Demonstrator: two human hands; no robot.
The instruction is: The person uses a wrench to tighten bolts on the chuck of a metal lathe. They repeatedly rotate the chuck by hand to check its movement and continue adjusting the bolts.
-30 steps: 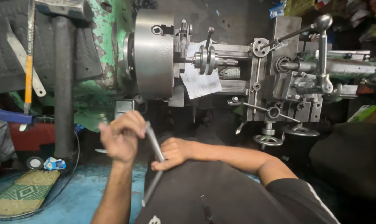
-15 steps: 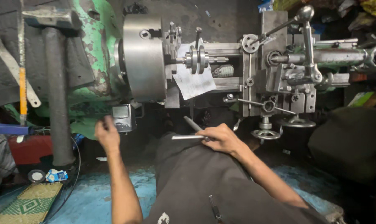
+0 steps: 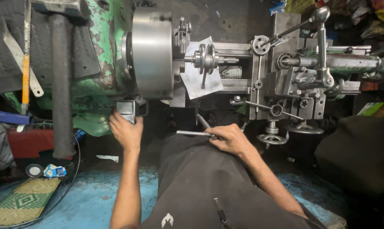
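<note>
Left hand is up on the small grey switch box hanging under the green lathe headstock, fingers curled against its front, thumb side touching it. Can't tell if it's actually pressing anything. Right hand rests on the person's dark-trousered lap, fist closed round a T-shaped chuck key: crossbar sticks out to the left, shank points up twd the machine. Key is well apart from the big steel chuck above. Chuck grips a short stepped metal workpiece, w/ a sheet of paper lying behind/under it. Carriage w/ handwheels sits to the right.
</note>
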